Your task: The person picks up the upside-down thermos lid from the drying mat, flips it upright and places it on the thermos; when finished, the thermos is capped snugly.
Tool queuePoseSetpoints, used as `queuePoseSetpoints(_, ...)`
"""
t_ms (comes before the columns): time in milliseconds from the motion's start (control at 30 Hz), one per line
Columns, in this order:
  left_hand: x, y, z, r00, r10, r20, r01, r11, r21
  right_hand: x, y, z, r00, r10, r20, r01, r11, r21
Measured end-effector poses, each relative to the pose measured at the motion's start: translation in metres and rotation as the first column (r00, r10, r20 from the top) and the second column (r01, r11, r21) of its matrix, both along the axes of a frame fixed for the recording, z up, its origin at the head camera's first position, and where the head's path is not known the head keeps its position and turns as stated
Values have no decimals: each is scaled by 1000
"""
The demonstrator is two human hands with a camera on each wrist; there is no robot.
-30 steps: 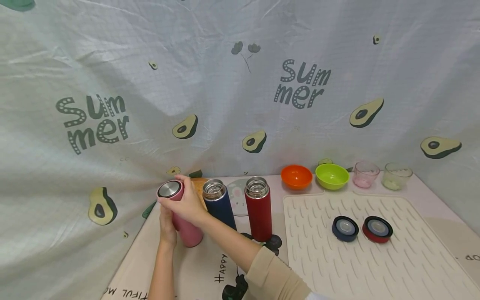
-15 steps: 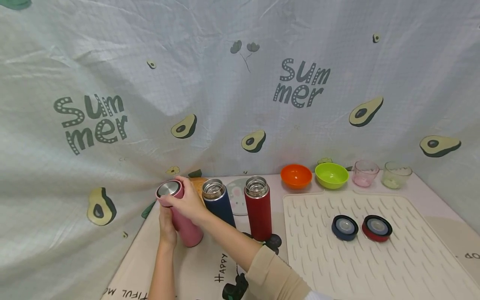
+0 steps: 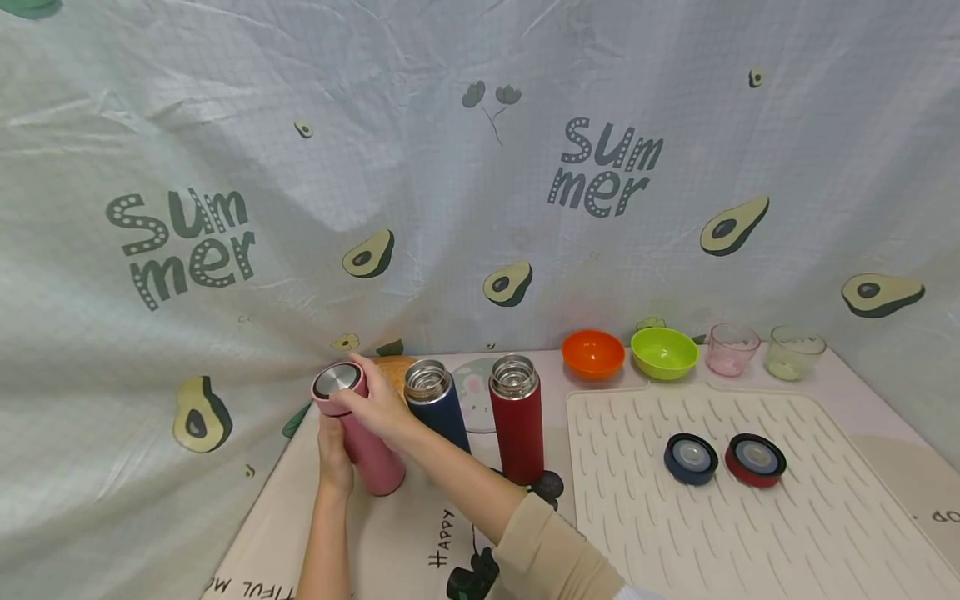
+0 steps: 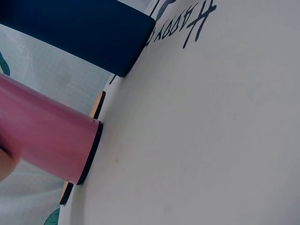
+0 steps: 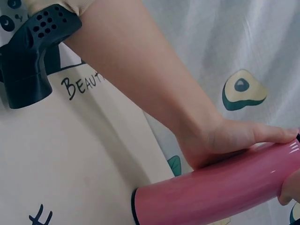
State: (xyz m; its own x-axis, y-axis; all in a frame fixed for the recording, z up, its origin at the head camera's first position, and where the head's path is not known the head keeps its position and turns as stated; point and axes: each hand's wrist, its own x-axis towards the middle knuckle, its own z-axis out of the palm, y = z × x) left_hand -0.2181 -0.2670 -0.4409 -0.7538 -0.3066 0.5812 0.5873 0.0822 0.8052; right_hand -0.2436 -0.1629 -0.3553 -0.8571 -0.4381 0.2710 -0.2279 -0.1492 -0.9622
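A pink thermos [image 3: 377,461] stands slightly tilted in the head view, its lid [image 3: 333,381] on top with a brushed steel disc. My left hand [image 3: 335,454] grips the body from the left side; in the right wrist view the left hand [image 5: 225,140] lies along the thermos. My right hand [image 3: 382,406] holds the lid from the right, thumb across its near side and fingers behind it. A blue thermos [image 3: 442,417] and a red thermos [image 3: 519,425] stand upright to the right, without lids, steel mouths showing.
On a ribbed beige mat [image 3: 622,525] lie a blue lid [image 3: 691,458] and a red lid [image 3: 756,460]. Behind it stand an orange bowl [image 3: 593,356], a green bowl [image 3: 664,353], a pink glass [image 3: 731,349] and a greenish glass [image 3: 793,352]. A printed curtain [image 3: 420,167] hangs behind.
My right thumb has shifted rightward around the lid's near side, and more of the pink rim now shows. My left hand and the thermos body stay nearly in place.
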Motion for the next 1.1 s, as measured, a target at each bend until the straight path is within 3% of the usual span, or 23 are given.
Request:
queuePoseSetpoints(167,1,1,0,1000,5,-11,-6,1000,-20,0,2,-2,999,31,9,-30,999,-38)
queuePoseSetpoints(300,0,1,-1,1000,-4,-13,4,1000,-18,3,1,-1,999,-30,-36,32,999,43)
queuePoseSetpoints(433,1,0,-1,1000,2,-23,-3,1000,-14,3,2,0,998,-11,-61,18,994,112)
queuePoseSetpoints(567,1,-1,0,1000,6,-23,-7,1000,-21,-1,2,-3,999,39,-28,-37,997,65)
queuePoseSetpoints(800,0,0,1,1000,-1,-10,1,1000,-16,-1,0,-7,999,-26,-35,27,999,36)
queuePoseSetpoints(1033,0,1,1,1000,4,-11,-4,1000,-6,-2,3,-5,998,67,17,-66,997,-48)
queuePoseSetpoints(1100,-1,1,2,1000,-3,-8,3,1000,-12,-3,3,-4,998,62,27,-60,996,-72)
